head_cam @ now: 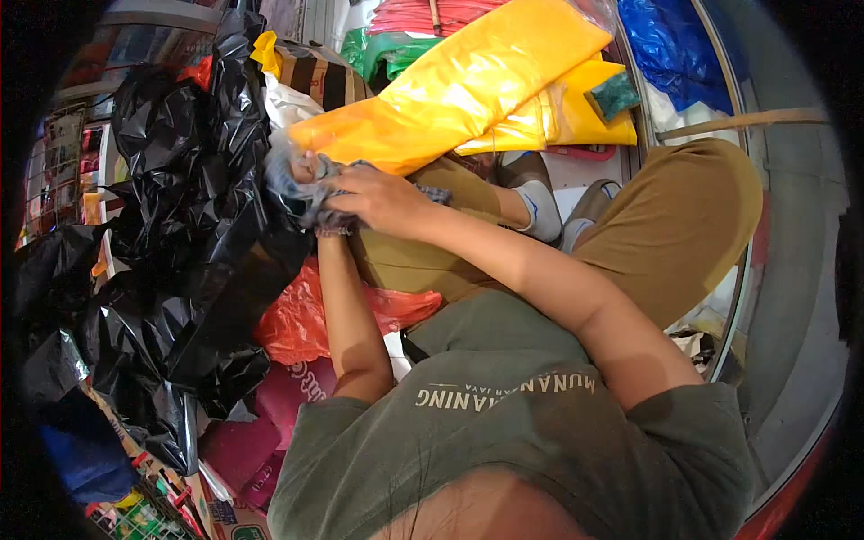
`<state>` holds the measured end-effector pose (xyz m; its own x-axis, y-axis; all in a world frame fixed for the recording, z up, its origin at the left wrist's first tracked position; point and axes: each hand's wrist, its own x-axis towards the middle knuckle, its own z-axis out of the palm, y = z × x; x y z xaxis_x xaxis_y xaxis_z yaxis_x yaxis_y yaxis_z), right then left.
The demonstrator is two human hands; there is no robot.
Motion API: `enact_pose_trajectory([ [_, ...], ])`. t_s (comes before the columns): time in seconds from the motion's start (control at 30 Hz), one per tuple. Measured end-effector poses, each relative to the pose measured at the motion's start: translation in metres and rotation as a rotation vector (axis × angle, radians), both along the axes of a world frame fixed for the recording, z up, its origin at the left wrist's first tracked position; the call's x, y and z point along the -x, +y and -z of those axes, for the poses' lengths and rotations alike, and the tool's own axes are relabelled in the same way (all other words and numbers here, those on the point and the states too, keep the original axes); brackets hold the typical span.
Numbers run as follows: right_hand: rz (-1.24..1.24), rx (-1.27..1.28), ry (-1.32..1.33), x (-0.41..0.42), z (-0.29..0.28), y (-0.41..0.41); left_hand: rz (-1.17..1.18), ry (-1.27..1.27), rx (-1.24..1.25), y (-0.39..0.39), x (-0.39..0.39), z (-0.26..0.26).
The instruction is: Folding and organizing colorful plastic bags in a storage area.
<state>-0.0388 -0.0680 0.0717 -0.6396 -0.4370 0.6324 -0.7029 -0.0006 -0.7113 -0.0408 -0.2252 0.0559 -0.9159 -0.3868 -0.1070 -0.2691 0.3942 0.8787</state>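
A bunched grey-blue cloth (327, 199), patterned in places and blurred at its left end, lies over my left hand (306, 167). Only a little of that hand shows through the folds, so its grip is hidden. From the right, my right hand (385, 202) reaches across and its fingers close on the cloth. Black plastic bags (182, 182) are heaped just left of both hands. Beyond them, a flat stack of glossy yellow plastic bags (466, 81) slants across my lap. Under my left forearm spreads a crumpled red plastic bag (297, 317).
A green scouring sponge (612, 96) rests on the yellow bags. Green plastic (398, 54) and red plastic (432, 17) lie farther back. Blue plastic (675, 54) is at the far right, beyond a metal-edged frame. Magenta bags (250, 445) and a wire rack (57, 175) are on the left.
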Motion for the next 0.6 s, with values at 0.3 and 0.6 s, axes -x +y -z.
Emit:
enact_pose_trajectory([
  [0.3, 0.480, -0.163, -0.587, 0.071, 0.067, 0.095, -0.065, 0.487, 0.256, 0.013, 0.009, -0.005],
  [0.6, 0.000, -0.050, 0.008, 0.031, 0.027, -0.019, -0.008, 0.598, 0.139, 0.020, 0.004, -0.010],
])
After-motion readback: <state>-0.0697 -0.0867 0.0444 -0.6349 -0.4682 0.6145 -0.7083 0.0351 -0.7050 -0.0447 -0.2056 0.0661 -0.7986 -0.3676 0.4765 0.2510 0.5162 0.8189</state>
